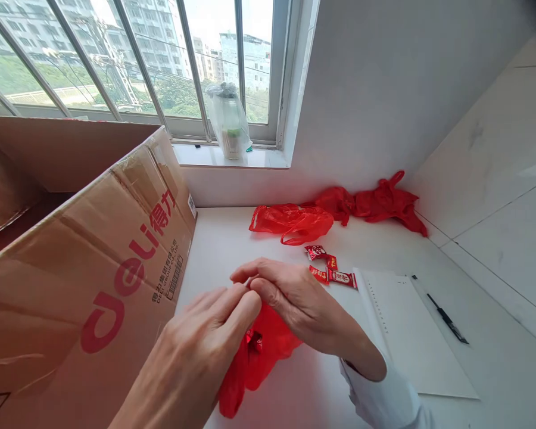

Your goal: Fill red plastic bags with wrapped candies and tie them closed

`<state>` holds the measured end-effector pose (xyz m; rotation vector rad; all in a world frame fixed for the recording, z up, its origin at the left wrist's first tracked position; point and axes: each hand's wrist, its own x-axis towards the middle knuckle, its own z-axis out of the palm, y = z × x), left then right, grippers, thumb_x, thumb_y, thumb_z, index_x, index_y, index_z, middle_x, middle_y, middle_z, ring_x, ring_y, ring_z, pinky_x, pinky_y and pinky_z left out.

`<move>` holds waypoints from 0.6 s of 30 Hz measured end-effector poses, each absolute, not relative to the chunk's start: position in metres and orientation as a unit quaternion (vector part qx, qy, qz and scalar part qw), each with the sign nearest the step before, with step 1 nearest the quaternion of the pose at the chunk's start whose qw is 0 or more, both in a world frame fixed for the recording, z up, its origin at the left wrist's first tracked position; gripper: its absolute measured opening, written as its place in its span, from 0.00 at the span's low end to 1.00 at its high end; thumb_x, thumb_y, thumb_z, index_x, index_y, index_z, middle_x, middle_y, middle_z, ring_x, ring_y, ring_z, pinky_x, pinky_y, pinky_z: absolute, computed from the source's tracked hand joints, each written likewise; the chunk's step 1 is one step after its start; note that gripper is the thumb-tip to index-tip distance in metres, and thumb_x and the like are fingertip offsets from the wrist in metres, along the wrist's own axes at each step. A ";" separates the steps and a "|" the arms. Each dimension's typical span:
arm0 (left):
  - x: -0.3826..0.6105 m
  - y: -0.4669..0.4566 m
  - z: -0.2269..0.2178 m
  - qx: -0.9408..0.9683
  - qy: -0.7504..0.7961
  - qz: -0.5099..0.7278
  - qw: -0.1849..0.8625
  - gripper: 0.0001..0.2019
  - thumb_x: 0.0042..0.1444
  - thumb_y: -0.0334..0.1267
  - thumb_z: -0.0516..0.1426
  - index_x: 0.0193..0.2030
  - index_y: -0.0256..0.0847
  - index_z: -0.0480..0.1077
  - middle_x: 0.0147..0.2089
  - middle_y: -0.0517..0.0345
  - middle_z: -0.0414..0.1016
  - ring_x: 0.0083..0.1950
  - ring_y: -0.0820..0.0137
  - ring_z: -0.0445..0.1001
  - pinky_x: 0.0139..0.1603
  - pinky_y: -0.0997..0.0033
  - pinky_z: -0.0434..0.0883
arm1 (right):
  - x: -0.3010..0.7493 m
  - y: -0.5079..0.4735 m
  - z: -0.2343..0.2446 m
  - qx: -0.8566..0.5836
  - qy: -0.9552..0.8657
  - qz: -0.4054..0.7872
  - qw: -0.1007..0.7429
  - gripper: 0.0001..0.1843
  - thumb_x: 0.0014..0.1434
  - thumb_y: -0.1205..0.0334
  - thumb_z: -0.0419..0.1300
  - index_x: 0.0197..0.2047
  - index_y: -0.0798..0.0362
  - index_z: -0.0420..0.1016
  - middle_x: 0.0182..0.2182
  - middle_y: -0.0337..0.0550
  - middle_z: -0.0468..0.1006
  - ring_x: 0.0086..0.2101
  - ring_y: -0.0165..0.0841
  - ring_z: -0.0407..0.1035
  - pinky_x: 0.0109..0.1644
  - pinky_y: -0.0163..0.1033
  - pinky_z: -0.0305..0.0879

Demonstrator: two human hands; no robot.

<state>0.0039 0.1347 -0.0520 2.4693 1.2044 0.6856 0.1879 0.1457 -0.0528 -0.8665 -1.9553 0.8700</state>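
A red plastic bag (272,342) with small red wrapped candies (254,341) showing inside it hangs under my two hands, just over the white tabletop. My left hand (208,333) is closed, its thumb and fingers pinched at the bag's top. From the other side my right hand (297,295) is closed on the same gathered top, its fingertips meeting the left ones. What the fingertips do there is partly hidden. Behind my right hand lie several wrapped sweets, among them a dark red candy bar (342,277) and a twisted red candy (315,252).
A large open cardboard box (134,250) stands at the left. An empty-looking red bag (292,223) and a crumpled red bag (386,199) lie along the wall. At the right are a notepad (422,333) and a black pen (447,319). A bagged jar (231,128) stands on the windowsill.
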 end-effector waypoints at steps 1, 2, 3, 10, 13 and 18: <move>0.006 0.136 -0.053 0.860 0.425 0.266 0.100 0.12 0.61 0.34 0.47 0.30 0.42 0.68 0.33 0.58 0.71 0.35 0.68 0.68 0.37 0.70 0.65 | 0.189 0.152 -0.056 -0.342 -0.780 0.370 0.370 0.14 0.68 0.62 0.45 0.50 0.52 0.70 0.39 0.39 0.76 0.37 0.26 0.69 0.41 0.31 0.66; 0.008 0.138 -0.054 0.857 0.425 0.286 0.063 0.13 0.62 0.33 0.45 0.31 0.42 0.68 0.37 0.56 0.72 0.39 0.67 0.69 0.41 0.68 0.65 | 0.191 0.157 -0.059 -0.335 -0.788 0.390 0.339 0.15 0.68 0.65 0.45 0.51 0.51 0.69 0.39 0.37 0.76 0.35 0.25 0.69 0.40 0.30 0.65; 0.010 0.140 -0.054 0.852 0.426 0.301 0.049 0.13 0.63 0.33 0.45 0.32 0.42 0.68 0.40 0.56 0.72 0.42 0.66 0.70 0.44 0.67 0.64 | 0.192 0.160 -0.061 -0.329 -0.795 0.400 0.317 0.17 0.66 0.69 0.46 0.53 0.49 0.68 0.39 0.35 0.76 0.34 0.25 0.69 0.39 0.29 0.65; 0.012 0.144 -0.065 0.853 0.413 0.309 0.081 0.13 0.64 0.30 0.43 0.33 0.42 0.65 0.50 0.56 0.66 0.42 0.72 0.67 0.43 0.73 0.63 | 0.199 0.164 -0.067 -0.370 -0.818 0.283 0.337 0.17 0.62 0.73 0.53 0.51 0.49 0.73 0.40 0.34 0.77 0.33 0.23 0.69 0.36 0.27 0.63; 0.007 0.149 -0.066 0.871 0.413 0.261 0.040 0.13 0.64 0.29 0.42 0.36 0.42 0.66 0.53 0.53 0.60 0.39 0.73 0.65 0.37 0.72 0.62 | 0.207 0.171 -0.072 -0.393 -0.835 0.219 0.318 0.10 0.65 0.60 0.55 0.43 0.48 0.78 0.36 0.37 0.78 0.32 0.25 0.69 0.36 0.31 0.62; -0.012 0.156 -0.063 0.881 0.424 0.183 0.104 0.12 0.63 0.38 0.48 0.29 0.42 0.65 0.32 0.61 0.63 0.30 0.74 0.61 0.29 0.74 0.57 | 0.227 0.184 -0.077 -0.364 -0.854 0.282 0.243 0.12 0.64 0.57 0.55 0.39 0.50 0.80 0.37 0.39 0.79 0.33 0.25 0.70 0.37 0.31 0.62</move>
